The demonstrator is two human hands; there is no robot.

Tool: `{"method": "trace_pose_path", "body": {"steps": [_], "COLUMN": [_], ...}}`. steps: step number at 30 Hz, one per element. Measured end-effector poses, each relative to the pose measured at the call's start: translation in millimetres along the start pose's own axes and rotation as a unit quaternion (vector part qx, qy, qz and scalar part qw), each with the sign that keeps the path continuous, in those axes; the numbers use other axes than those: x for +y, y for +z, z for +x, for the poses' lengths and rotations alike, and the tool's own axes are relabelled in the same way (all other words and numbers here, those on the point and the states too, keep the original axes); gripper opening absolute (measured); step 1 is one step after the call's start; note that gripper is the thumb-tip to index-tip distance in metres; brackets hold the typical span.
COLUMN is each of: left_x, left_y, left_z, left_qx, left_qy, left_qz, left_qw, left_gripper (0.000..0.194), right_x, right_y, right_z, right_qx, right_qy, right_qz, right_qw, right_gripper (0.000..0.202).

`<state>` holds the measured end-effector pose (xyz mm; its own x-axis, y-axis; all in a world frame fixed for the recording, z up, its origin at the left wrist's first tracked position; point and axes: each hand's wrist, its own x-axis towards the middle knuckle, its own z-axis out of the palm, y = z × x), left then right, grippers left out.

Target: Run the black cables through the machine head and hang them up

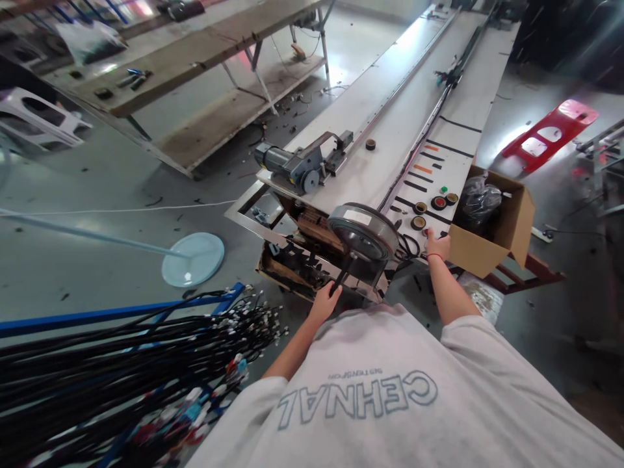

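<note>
My left hand (pixel 325 302) is closed around a dark strip (pixel 344 270) just below the large dark roll (pixel 363 231) at the near end of the long white table (pixel 385 175). The roll has a pale label on top, and its lower part is partly hidden. My right hand (pixel 437 246) rests at the table's near right corner, fingers curled; a small red and black bit shows there, too small to name. Beside it lie several tape rolls (pixel 418 223), one with a red core (pixel 439 203). Short black strips (pixel 414 185) and orange strips (pixel 422 169) are stuck along the table's right side.
An open cardboard box (pixel 519 224) with a dark plastic bag stands right of the table. A motor unit (pixel 292 166) sits on the left edge. Bundled black cables (pixel 121 357) hang on a blue rack at lower left. A red stool (pixel 550 136) lies further right.
</note>
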<state>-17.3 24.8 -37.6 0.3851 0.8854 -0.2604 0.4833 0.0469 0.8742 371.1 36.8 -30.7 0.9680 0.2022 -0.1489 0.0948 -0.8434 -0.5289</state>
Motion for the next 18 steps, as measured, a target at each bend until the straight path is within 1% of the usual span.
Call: {"method": "trace_pose_path", "body": {"steps": [3,10,13,18], "left_x": [4.9,8.2,7.1,4.4], "left_y": [1.1,6.0,6.2,7.5], "left_z": [4.2,16.7,15.5,10.4], "left_qx": [0.001,0.000,0.002,-0.009], "left_qy": [0.016,0.009,0.018,0.011], "left_qz": [-0.009,-0.026,-0.024,-0.025], "left_qw": [1.000,1.000,1.000,1.000], "left_gripper": [0.030,0.030,0.031,0.034], "right_x": [-0.9,-1.8,-1.3,-0.4], "right_y": [-1.5,-3.1,-2.1,-0.6], "right_z": [-2.0,-2.6,-0.9,1.1], "right_qx": [0.007,0.010,0.010,0.004], "right_qy": [-0.002,-0.006,-0.004,-0.006], "right_qz": [0.000,-0.005,-0.008,-0.011], "right_qw": [1.000,1.000,1.000,1.000], "right_gripper": [0.066,0.064,0.065,0.064]}}
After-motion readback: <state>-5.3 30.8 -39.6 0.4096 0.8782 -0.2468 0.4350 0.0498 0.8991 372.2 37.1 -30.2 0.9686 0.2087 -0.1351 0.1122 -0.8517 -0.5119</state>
